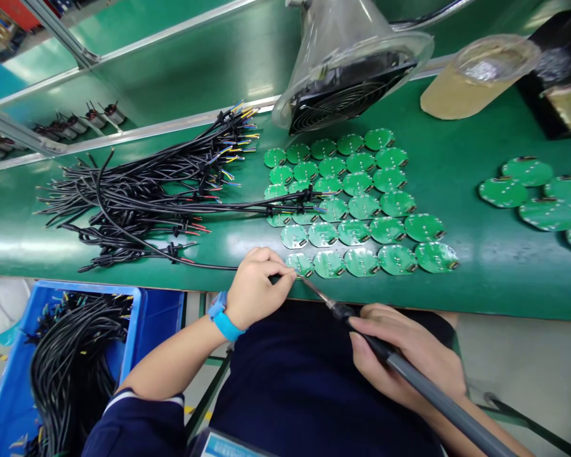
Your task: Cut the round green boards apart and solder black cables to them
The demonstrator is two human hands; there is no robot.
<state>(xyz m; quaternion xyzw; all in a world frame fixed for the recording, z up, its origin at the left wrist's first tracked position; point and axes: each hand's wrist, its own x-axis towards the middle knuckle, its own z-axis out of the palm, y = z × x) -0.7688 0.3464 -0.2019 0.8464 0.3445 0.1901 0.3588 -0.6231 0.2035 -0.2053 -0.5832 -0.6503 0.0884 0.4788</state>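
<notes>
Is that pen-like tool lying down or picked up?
Picked up: the right hand grips the soldering iron by its handle, its metal tip angled toward the left hand.

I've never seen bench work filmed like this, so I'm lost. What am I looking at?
There is no machine arm: each grip is a person's bare hand. The one picture comes from a camera on that person's head, looking forward and down. On the green table lie rows of round green circuit boards, with black cables heaped to their left. Beyond them is a fan in a clear hood. The left grip seems to pinch a single cable at the leftmost board of the nearest row. The right grip holds a pen-like tool, probably a soldering iron, its metal tip close to that board. A blue bin below holds more cables.
</notes>
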